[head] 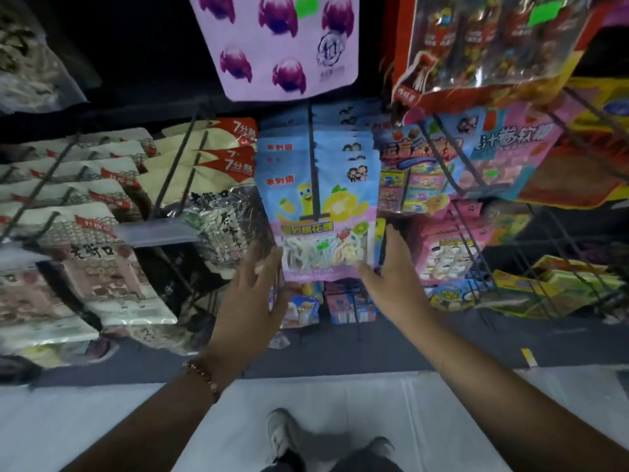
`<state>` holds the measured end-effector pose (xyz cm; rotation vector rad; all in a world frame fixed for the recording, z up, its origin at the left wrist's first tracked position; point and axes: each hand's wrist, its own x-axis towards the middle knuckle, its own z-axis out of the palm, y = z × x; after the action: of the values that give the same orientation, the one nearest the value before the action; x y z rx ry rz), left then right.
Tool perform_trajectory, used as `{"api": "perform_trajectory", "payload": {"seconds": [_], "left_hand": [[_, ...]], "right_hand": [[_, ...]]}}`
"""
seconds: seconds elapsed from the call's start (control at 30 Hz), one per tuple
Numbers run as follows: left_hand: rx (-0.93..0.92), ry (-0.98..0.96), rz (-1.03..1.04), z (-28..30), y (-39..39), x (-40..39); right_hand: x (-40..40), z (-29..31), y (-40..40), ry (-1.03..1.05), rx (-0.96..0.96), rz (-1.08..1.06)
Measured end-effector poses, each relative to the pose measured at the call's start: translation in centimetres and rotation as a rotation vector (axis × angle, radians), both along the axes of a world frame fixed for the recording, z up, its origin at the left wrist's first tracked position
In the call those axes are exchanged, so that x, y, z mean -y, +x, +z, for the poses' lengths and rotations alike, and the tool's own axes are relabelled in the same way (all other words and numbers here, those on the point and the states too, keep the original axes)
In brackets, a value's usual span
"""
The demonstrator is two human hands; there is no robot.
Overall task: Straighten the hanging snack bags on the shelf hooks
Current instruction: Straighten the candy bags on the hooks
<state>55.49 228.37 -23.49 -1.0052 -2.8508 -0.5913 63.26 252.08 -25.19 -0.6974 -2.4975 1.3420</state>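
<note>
The person stood close to the rack, both arms raised to a row of blue snack bags (318,212) hanging on a black hook (312,165) at the middle of the display. The left hand (253,294) lay flat against the lower left edge of the front bag, fingers straight and slightly spread, gripping nothing. The right hand (394,267) pressed against the bag's lower right edge, fingers extended up along its side and the thumb reaching across the bottom corner. So the front bag sat between the two palms, facing outward and roughly upright. A beaded bracelet (204,376) circled the left wrist. White bags (102,233) hung in rows to the left, pink packets (442,253) to the right, and a purple bag (282,46) hung above.
</note>
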Motion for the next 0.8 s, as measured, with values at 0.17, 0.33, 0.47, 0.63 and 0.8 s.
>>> {"api": "perform_trajectory", "payload": {"seconds": [0.17, 0.33, 0.47, 0.63, 0.8], "left_hand": [[-0.004, -0.270, -0.007, -3.4, 3.3, 6.2], [0.050, -0.391, -0.035, -6.0, 4.1, 9.3], [0.140, -0.397, -0.066, -8.0, 2.9, 10.7], [0.156, -0.359, -0.174, -12.1, 0.2, 13.3], [0.081, -0.291, -0.205, -17.5, -2.5, 12.9]], "right_hand": [[4.7, -0.5, 5.4, 0.441, 0.063, 0.210], [11.1, -3.7, 7.0, 0.571, 0.211, 0.368], [14.7, -5.4, 6.7, 0.537, 0.347, 0.369], [17.8, -7.3, 5.4, 0.401, 0.504, 0.228], [18.8, -11.4, 2.9, 0.324, 0.560, 0.150]]}}
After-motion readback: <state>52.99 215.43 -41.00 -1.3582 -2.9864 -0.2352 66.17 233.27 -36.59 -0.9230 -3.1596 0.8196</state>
